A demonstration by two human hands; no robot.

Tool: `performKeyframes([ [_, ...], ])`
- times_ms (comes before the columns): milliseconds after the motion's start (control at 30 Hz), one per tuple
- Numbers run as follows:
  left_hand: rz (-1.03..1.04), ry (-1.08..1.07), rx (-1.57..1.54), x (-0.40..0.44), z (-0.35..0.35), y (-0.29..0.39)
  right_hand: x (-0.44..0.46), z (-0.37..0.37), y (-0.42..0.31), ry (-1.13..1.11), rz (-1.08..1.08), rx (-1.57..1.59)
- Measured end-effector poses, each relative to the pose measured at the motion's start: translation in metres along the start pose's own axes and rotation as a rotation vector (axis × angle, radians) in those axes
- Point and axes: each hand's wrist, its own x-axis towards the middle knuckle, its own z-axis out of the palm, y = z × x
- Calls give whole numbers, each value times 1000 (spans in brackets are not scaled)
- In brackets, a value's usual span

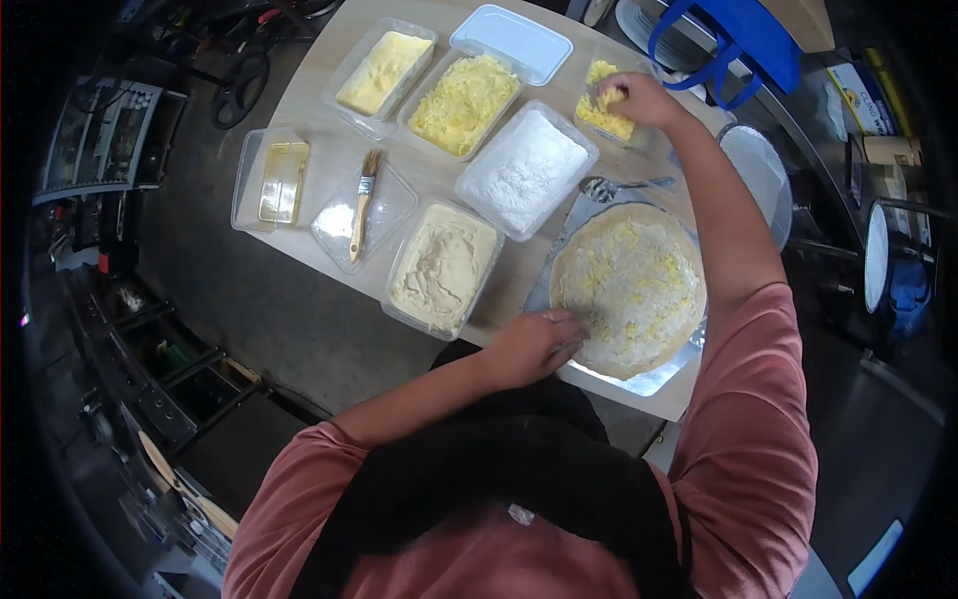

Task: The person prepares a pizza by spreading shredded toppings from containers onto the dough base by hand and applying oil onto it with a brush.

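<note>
A round dough base lies on foil at the table's near right. It is dusted white, with yellow bits scattered over it. My left hand rests by its lower left edge, fingers curled together with nothing visible in them. Farther back, my right hand reaches into a clear container of yellow shreds. Its fingers are bent inward among the shreds, and the fingertips are partly hidden. Between the white powder tub and the dough lies a metal serving spoon.
Tubs of pale creamy mixture, yellow shreds and a yellow block stand on the table. A brush lies on a clear lid beside an oil container. Beyond the right edge are a mesh strainer and a blue bag.
</note>
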Motion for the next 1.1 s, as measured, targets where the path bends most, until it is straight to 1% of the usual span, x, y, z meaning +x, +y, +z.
performKeyframes([
  [33, -18, 32, -36, 2, 2, 0, -3, -4, -2, -44, 206, 250],
  [100, -63, 84, -110, 5, 6, -1, -15, -14, -5, -27, 313, 633],
  [133, -127, 116, -213, 5, 7, 3, -29, -15, -14, -20, 378, 833],
  [200, -253, 182, -412, 16, 6, 9, -68, -26, -42, 56, 350, 1023],
  [233, -281, 215, -496, 20, 13, 1, -92, -25, -57, 99, 332, 1115],
  [267, -304, 252, -574, 25, 20, -7, -118, -19, -65, 89, 341, 1152],
  [333, -299, 353, -694, 39, 27, 0, -166, -9, -83, 66, 345, 1224],
  [367, -295, 409, -751, 45, 32, 4, -192, 5, -81, 64, 349, 1232],
  [433, -325, 379, -976, 54, 42, 10, -241, 32, -91, 18, 406, 1206],
  [467, -339, 362, -1087, 57, 48, 13, -261, 47, -95, -19, 421, 1087],
  [500, -360, 326, -1065, 60, 55, 15, -280, 59, -99, -54, 434, 967],
  [600, -422, 247, -992, 63, 78, 20, -316, 96, -118, 22, 562, 779],
  [700, -469, 210, -909, 65, 95, 20, -339, 115, -129, 304, 538, 471],
  [800, -482, 162, -843, 72, 105, 13, -352, 127, -121, 322, 504, 529],
  [900, -459, 122, -744, 86, 111, 3, -361, 145, -96, 392, 398, 701],
  [967, -440, 133, -632, 99, 118, -5, -365, 136, -93, 430, 459, 680],
  [1033, -461, 61, -554, 115, 112, 7, -365, 130, -84, 472, 490, 607],
  [1100, -475, 12, -493, 134, 108, 14, -367, 118, -76, 394, 563, 654],
])
